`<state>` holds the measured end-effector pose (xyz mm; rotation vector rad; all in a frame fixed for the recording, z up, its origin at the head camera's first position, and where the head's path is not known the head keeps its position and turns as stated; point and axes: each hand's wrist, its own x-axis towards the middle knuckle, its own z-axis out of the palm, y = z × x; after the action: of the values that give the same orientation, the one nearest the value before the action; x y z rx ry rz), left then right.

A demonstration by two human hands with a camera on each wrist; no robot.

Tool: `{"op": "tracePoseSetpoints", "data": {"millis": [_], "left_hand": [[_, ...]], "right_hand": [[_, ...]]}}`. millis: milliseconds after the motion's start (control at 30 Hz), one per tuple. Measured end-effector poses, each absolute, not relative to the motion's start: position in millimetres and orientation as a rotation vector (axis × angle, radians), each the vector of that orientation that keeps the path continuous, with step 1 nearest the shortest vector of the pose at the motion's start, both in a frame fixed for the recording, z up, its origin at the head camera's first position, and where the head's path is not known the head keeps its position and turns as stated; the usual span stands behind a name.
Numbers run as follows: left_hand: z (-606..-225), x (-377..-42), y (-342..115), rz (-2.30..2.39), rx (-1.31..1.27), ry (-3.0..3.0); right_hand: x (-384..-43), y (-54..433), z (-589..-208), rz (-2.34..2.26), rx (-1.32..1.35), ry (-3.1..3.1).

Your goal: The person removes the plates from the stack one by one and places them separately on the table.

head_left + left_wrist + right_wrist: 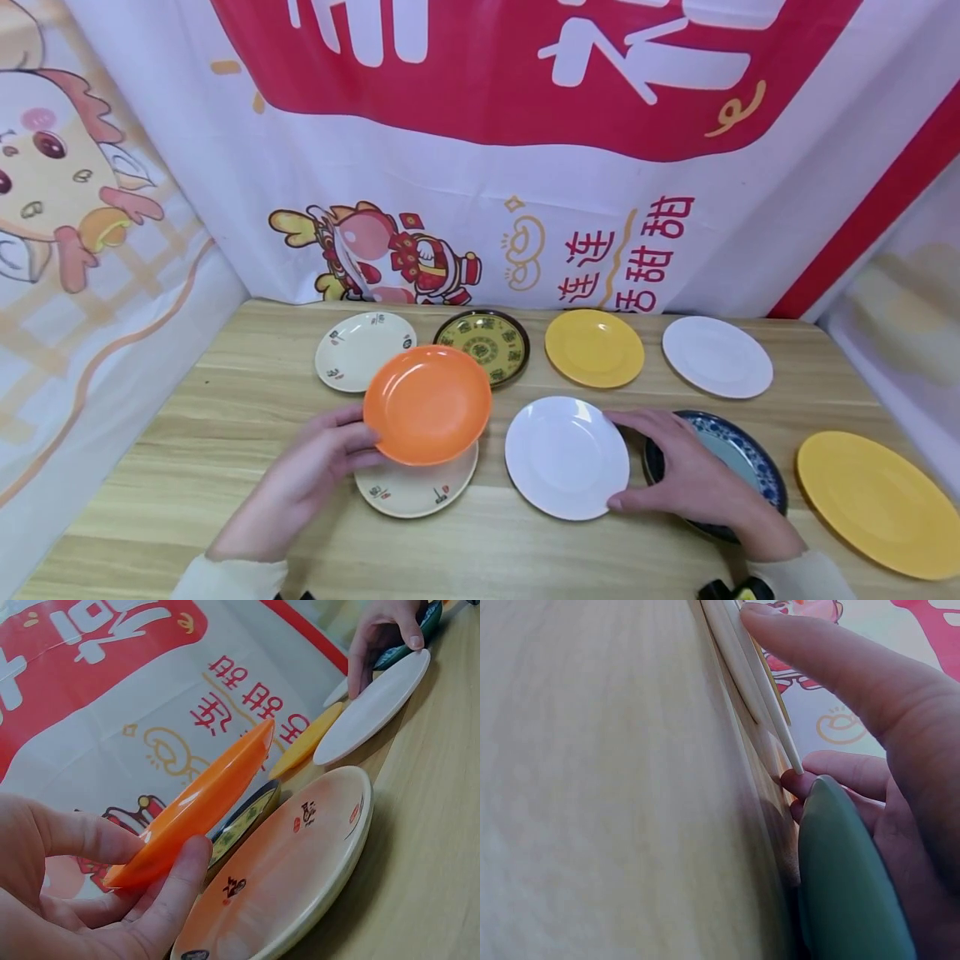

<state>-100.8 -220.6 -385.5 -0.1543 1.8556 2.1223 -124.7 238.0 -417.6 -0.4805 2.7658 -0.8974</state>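
Note:
My left hand (318, 467) pinches the left rim of an orange plate (427, 404), thumb on top and fingers beneath. It is held above a cream plate (416, 492) with small printed marks, hiding much of it. In the left wrist view, a gap separates the tilted orange plate (202, 806) from the cream plate (307, 855). My right hand (682, 475) holds a white plate (566, 458) by its right rim, thumb near and fingers far. That hand partly covers a blue-rimmed plate (750, 458). Whether the white plate is fully off the table, I cannot tell.
Along the back stand a cream plate (356, 354), a dark-rimmed green plate (487, 333), a yellow plate (594, 348) and a white plate (716, 357). A larger yellow plate (881, 504) lies at the right. A printed cloth (480, 217) hangs behind the wooden table (187, 467).

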Motion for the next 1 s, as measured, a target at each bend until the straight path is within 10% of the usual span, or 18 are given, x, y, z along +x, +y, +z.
{"op": "tracePoseSetpoints", "data": {"millis": [1000], "left_hand": [[-414.6, -59.9, -339.0, 2.274, -0.152, 1.796]], "right_hand": [[-124.6, 237.4, -417.2, -0.904, -0.483, 2.764]]}}
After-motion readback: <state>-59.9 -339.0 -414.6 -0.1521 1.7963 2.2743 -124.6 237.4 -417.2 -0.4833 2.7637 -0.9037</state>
